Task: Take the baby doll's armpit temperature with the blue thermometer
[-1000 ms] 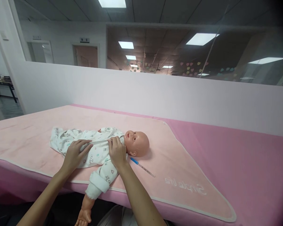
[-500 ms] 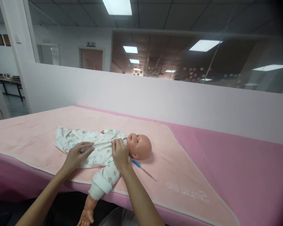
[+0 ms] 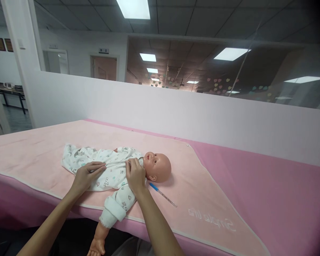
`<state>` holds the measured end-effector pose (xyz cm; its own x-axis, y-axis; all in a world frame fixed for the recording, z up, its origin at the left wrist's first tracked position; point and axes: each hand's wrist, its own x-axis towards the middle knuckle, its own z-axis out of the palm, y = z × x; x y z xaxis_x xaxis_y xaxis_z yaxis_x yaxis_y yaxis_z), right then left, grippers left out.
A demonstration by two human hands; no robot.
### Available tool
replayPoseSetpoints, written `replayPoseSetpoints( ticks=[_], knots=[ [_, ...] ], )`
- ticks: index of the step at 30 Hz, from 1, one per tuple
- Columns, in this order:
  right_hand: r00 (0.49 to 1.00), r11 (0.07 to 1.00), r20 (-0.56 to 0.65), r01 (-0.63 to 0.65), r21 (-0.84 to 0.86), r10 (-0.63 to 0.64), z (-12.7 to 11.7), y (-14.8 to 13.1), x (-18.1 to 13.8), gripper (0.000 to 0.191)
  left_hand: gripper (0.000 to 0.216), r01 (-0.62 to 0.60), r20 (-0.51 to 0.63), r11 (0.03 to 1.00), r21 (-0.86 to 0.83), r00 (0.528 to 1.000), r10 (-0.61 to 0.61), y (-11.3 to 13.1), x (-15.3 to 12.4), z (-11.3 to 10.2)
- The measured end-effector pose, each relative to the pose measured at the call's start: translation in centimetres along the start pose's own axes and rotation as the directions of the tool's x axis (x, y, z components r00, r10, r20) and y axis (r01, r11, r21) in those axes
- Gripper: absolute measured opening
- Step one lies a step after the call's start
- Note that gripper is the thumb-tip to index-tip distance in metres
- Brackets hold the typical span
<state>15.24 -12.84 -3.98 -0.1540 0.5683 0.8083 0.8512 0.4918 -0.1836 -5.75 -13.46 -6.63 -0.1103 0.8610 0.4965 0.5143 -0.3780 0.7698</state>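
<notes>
Doll [image 3: 161, 169] on its back on the peach mat [image 3: 216, 199]. Left hand [image 3: 88, 175], at the doll's belly, and right hand [image 3: 136, 175], by its neck, pinch the garment [image 3: 114, 175], apparently aligning its front; next move likely calls for even tension.

Doll [image 3: 113, 174] lies on mat [image 3: 202, 192], head [image 3: 160, 167] to R, 1 arm [image 3: 117, 204] over nr edge; pen [image 3: 164, 195] in frt of head, wall [image 3: 176, 112] bhd.

White wall [image 3: 176, 110], wide window [image 3: 202, 73], ceiling lights [image 3: 133, 9]

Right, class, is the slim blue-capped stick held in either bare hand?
No, the slim blue-capped stick lies on the pale pink cloth mat beside the bald plastic doll's head.
</notes>
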Motion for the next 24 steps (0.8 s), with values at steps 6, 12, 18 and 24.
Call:
replayPoseSetpoints(
  ticks=[6,12,18,24],
  knots=[
    [1.0,1.0,0.001,-0.006,0.015,0.006,0.0,0.0,0.0,0.027,0.039,-0.039,-0.001,0.997,0.071,0.999,0.039,0.2,0.0,-0.1],
    [1.0,1.0,0.01,-0.007,0.013,0.007,0.1,0.0,0.1,0.027,0.05,-0.13,0.088,0.975,0.179,0.989,0.116,0.4,0.2,0.0],
    [1.0,1.0,0.021,-0.004,0.013,0.004,0.1,0.0,0.1,0.027,0.041,-0.097,0.104,0.991,0.093,0.991,0.087,-0.4,0.5,-0.1],
    [1.0,1.0,0.01,-0.003,-0.002,0.003,0.1,0.0,0.0,0.027,0.043,-0.069,0.099,0.995,0.073,0.993,0.062,-0.5,0.7,-0.1]
  ],
)
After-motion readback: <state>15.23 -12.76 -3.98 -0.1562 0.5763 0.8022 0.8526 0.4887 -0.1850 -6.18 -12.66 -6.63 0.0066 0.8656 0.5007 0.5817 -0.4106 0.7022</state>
